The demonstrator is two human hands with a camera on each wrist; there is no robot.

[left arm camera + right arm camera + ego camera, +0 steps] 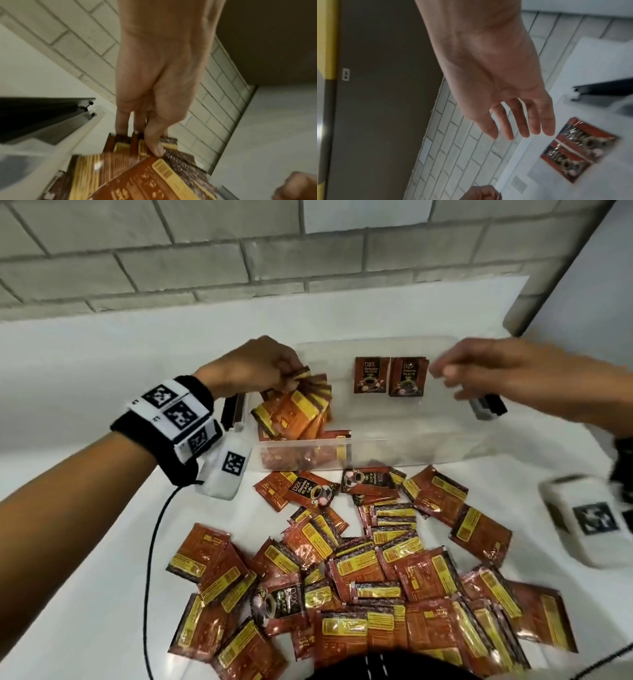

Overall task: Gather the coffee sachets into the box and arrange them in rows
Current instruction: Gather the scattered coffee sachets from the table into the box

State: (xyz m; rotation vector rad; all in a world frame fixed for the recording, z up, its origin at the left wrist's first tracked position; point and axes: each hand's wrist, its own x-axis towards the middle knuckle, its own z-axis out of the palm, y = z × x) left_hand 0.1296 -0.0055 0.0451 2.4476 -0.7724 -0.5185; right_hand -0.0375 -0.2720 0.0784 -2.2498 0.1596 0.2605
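A clear plastic box (376, 445) stands on the white table. Two sachets (371, 375) lie face up side by side at its far wall, also in the right wrist view as sachets (573, 150). My left hand (260, 368) grips a fanned stack of sachets (298, 412) over the box's left end; in the left wrist view its thumb pinches the stack (154, 169). My right hand (486, 374) hovers empty over the box's right part, fingers straight (522, 121). A big loose pile of red-brown sachets (376, 570) covers the table in front of the box.
A grey brick wall (205, 254) runs behind the table. A black cable (154, 542) trails along the left. Black latches sit on the box's ends (488, 405). Wrist cameras with markers (589, 518) hang by both arms.
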